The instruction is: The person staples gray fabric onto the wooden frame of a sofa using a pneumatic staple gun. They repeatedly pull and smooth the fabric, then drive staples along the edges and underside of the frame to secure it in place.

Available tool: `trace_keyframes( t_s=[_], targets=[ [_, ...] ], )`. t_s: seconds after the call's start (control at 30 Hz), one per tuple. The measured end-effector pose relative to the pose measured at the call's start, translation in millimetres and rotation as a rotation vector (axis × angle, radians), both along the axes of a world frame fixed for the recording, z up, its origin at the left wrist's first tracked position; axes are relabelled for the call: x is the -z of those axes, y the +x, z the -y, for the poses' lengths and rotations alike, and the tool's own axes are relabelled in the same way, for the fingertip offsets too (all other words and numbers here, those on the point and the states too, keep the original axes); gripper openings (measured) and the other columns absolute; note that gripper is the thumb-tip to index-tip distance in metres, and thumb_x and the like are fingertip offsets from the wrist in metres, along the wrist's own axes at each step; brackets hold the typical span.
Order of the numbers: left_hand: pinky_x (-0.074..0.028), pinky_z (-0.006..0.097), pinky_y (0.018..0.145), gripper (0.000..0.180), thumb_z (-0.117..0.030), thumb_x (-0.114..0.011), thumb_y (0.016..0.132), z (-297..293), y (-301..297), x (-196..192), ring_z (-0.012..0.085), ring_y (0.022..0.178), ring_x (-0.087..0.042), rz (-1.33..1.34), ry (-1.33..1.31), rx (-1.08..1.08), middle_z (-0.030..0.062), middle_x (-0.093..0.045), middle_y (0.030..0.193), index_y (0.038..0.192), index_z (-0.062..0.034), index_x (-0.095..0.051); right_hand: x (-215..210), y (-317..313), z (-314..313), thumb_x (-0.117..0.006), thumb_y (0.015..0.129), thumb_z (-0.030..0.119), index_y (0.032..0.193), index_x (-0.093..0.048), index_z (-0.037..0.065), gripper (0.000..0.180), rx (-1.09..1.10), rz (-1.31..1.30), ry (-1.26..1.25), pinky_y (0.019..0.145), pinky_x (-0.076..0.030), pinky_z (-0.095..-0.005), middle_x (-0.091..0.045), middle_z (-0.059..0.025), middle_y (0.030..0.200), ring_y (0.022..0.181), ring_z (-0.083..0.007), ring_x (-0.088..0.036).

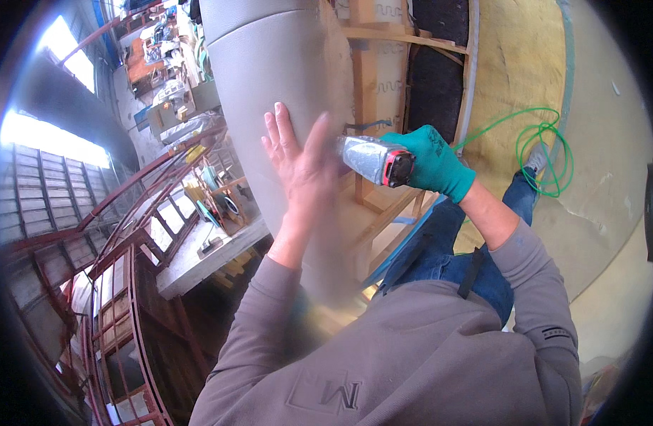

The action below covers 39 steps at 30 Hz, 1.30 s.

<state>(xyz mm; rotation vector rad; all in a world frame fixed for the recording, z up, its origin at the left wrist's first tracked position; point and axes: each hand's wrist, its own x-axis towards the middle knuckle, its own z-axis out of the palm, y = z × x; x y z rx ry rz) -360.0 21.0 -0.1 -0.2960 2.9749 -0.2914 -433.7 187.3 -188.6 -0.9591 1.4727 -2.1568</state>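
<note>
- The power tool (367, 157), with a silver-grey body and a red-and-black end, is at the middle of the view, at the edge of the grey covering (259, 60); its front tip is blurred, so whether it touches the covering cannot be told.
- The right hand (434, 165), in a green glove, is closed around the tool's handle; the glove hides the grip, and the fingertips are out of sight. The tool's body juts out to the left of the gloved fingers.
- The left hand (302, 167), bare, lies palm down on the covering with its fingers extended and slightly spread. Its thumb side, smeared by blur, is just beside the tool's front.
- The covering wraps a long padded form, cut off at the top edge and fading into haze below the left hand.
- Right of it is a wooden frame (366, 78) with zigzag springs (390, 86), partly hidden by the tool and glove.
- A green hose (559, 162) runs from its coil toward the glove; any join is hidden.
- One shoe (536, 157) shows near the coil, beside a yellow sheet (514, 78).
- At left, a concrete ledge (179, 278) bears items too small to name, near reddish metal railings (137, 312).
</note>
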Motion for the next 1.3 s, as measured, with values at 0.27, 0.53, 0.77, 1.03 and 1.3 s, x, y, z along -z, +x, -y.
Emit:
trace_keyframes(
  t_s=[0.27, 0.53, 0.77, 1.03, 1.3],
  targets=[
    [-0.008, 0.065, 0.134, 0.078, -0.003, -0.069, 0.085, 1, -2, 2, 0.0494, 0.170, -0.009, -0.003, 0.001, 0.017, 0.0244, -0.012, 0.184, 0.159, -0.0261, -0.059, -4, 0, 2, -0.090, 0.084, 0.033, 0.113, -0.080, 0.021, 0.032, 0.039, -0.068, 0.047, 0.066, -0.058, -0.0455, -0.075, -0.0160, 0.087, 0.077, -0.0403, -0.073],
    [-0.009, 0.063, 0.135, 0.077, -0.014, -0.074, 0.089, 0, -1, -3, 0.0454, 0.171, -0.011, -0.030, 0.025, 0.045, 0.0192, -0.015, 0.185, 0.163, -0.0272, -0.057, 1, 12, -19, -0.088, 0.083, 0.023, 0.115, -0.076, 0.009, 0.036, 0.108, -0.158, 0.180, 0.071, -0.060, -0.0428, -0.075, -0.0209, 0.089, 0.082, -0.0422, -0.074],
    [-0.011, 0.058, 0.136, 0.058, -0.032, -0.056, 0.111, 60, 64, 2, 0.0377, 0.170, -0.021, -0.217, 0.253, 0.139, 0.0162, -0.032, 0.181, 0.167, -0.0164, -0.051, -4, 99, -94, -0.087, 0.088, 0.030, 0.102, -0.075, 0.013, 0.025, 0.056, -0.042, 0.461, 0.069, -0.058, -0.0467, -0.075, -0.0190, 0.088, 0.083, -0.0439, -0.074],
    [-0.027, 0.044, 0.134, 0.071, -0.049, -0.036, 0.120, 293, 201, 19, 0.0362, 0.163, -0.038, -0.369, 0.561, -0.478, 0.0243, -0.041, 0.175, 0.170, 0.0007, -0.039, -25, 234, -64, -0.085, 0.092, 0.034, 0.106, -0.079, 0.015, 0.024, 0.079, -0.136, 0.544, 0.072, -0.059, -0.0453, -0.077, -0.0180, 0.094, 0.084, -0.0421, -0.075],
    [-0.043, 0.043, 0.122, 0.086, -0.065, -0.033, 0.118, 395, 227, 61, 0.0303, 0.140, -0.058, -0.223, 1.202, -0.723, 0.0214, -0.060, 0.158, 0.164, 0.0056, -0.047, -57, 289, -30, -0.084, 0.094, 0.035, 0.101, -0.079, 0.017, 0.020, 0.134, -0.234, 0.582, 0.073, -0.059, -0.0442, -0.078, -0.0130, 0.091, 0.081, -0.0378, -0.076]
  ],
)
